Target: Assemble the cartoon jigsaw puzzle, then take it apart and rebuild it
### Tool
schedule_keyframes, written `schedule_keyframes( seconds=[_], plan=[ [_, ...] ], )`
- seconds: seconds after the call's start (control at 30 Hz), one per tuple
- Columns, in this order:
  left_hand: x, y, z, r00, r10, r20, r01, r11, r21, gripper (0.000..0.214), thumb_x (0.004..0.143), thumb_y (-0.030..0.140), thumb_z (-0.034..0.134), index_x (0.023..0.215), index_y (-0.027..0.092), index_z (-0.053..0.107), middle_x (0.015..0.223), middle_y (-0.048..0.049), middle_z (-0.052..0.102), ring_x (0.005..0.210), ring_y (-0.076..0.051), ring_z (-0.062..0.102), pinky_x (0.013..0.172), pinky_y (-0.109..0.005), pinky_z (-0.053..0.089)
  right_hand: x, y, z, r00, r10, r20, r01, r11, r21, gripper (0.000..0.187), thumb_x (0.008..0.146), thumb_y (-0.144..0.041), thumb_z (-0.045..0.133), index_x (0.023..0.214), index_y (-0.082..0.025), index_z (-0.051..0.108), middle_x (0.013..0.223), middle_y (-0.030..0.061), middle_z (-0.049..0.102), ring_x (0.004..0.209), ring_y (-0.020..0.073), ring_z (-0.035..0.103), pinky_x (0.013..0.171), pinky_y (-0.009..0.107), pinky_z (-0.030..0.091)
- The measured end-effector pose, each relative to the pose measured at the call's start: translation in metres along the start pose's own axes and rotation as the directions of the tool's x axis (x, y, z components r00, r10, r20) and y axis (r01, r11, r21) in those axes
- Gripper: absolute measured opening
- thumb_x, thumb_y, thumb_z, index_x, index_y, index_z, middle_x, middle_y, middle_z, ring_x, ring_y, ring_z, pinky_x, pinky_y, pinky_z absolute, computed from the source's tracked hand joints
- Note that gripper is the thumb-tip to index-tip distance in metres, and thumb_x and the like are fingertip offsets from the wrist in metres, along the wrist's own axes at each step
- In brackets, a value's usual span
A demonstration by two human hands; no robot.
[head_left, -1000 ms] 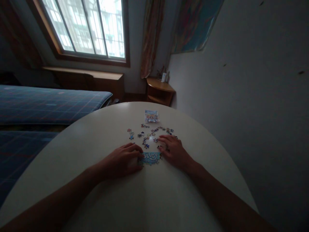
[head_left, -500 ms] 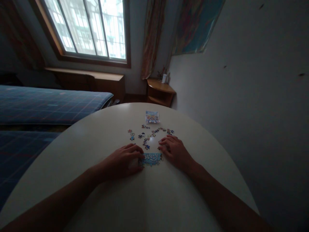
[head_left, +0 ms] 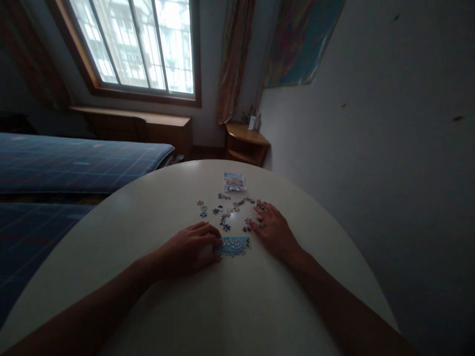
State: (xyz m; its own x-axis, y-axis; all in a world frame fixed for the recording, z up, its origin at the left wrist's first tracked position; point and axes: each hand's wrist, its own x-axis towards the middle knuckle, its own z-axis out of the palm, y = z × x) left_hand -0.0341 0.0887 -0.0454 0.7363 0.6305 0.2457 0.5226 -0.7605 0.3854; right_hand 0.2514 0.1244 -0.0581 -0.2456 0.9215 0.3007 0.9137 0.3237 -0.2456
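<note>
A small joined strip of blue puzzle pieces (head_left: pixel 233 245) lies on the round white table (head_left: pixel 156 198). My left hand (head_left: pixel 189 247) rests flat with its fingertips against the strip's left end. Just right of the strip, my right hand (head_left: pixel 272 230) lies palm down, fingers spread over loose puzzle pieces (head_left: pixel 226 212) scattered beyond it. Whether a piece sits under those fingers is hidden. A small picture card (head_left: pixel 234 181) lies farther back on the table.
A blue checked bed (head_left: pixel 74 163) runs along the left of the table. Under the window (head_left: pixel 137 44) stands a wooden unit, with a corner shelf (head_left: pixel 245 141) beside it. A grey wall (head_left: pixel 371 123) is close on the right.
My right hand has slid a little to the right and away from the joined strip, over the loose pieces. My left hand has stayed at the strip's left end.
</note>
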Motion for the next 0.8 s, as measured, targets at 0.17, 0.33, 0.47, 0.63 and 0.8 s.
schedule_keyframes(
  seconds=[0.17,0.33,0.47,0.63,0.8],
  plan=[
    [0.001,-0.001,0.003,0.999,0.003,-0.035,-0.003,1.0,-0.006,0.022,0.093,0.034,0.062,0.113,0.026,0.064,0.119,-0.0059,0.064,0.109,-0.023,0.059,0.096,-0.042,0.051,-0.001,0.003,0.003,0.985,0.08,0.154,-0.073,0.996,-0.049,0.061,0.097,-0.055,0.041,0.144,-0.016,0.048,0.157,0.0141,0.035,0.146,0.0321,0.028,0.118,0.05,0.024],
    [0.008,-0.006,0.011,0.982,-0.044,-0.182,0.052,0.998,0.039,0.017,0.097,0.028,0.051,0.106,0.022,0.064,0.114,-0.0071,0.066,0.105,-0.022,0.061,0.093,-0.042,0.053,-0.001,0.003,0.004,0.986,0.068,0.151,-0.062,0.997,-0.048,0.057,0.099,-0.051,0.04,0.143,-0.018,0.049,0.156,0.0128,0.037,0.145,0.03,0.03,0.117,0.05,0.024],
    [0.025,-0.018,0.013,0.947,-0.132,-0.293,0.172,0.978,0.117,0.023,0.098,0.031,0.048,0.112,0.021,0.063,0.123,-0.0086,0.064,0.112,-0.025,0.058,0.099,-0.048,0.05,0.0,0.003,0.006,0.987,0.077,0.138,-0.071,0.996,-0.052,0.056,0.099,-0.051,0.04,0.142,-0.017,0.05,0.155,0.0137,0.039,0.144,0.0295,0.032,0.117,0.048,0.024],
    [0.062,-0.042,0.01,0.946,-0.231,-0.226,0.277,0.94,0.199,0.039,0.099,0.037,0.046,0.133,0.02,0.054,0.146,-0.0102,0.049,0.133,-0.028,0.046,0.109,-0.048,0.042,0.001,0.003,0.007,0.986,0.075,0.152,-0.069,0.997,-0.038,0.056,0.099,-0.05,0.039,0.143,-0.017,0.05,0.155,0.0133,0.039,0.144,0.0309,0.031,0.118,0.049,0.023],
    [0.091,-0.059,0.012,0.932,-0.331,-0.144,0.359,0.896,0.262,0.041,0.101,0.037,0.038,0.136,0.02,0.05,0.152,-0.0118,0.042,0.138,-0.029,0.042,0.111,-0.047,0.037,0.001,0.007,0.004,0.987,0.086,0.135,-0.088,0.996,0.005,0.058,0.098,-0.047,0.042,0.144,-0.012,0.046,0.151,0.0157,0.044,0.142,0.0293,0.036,0.118,0.046,0.025]
  ],
)
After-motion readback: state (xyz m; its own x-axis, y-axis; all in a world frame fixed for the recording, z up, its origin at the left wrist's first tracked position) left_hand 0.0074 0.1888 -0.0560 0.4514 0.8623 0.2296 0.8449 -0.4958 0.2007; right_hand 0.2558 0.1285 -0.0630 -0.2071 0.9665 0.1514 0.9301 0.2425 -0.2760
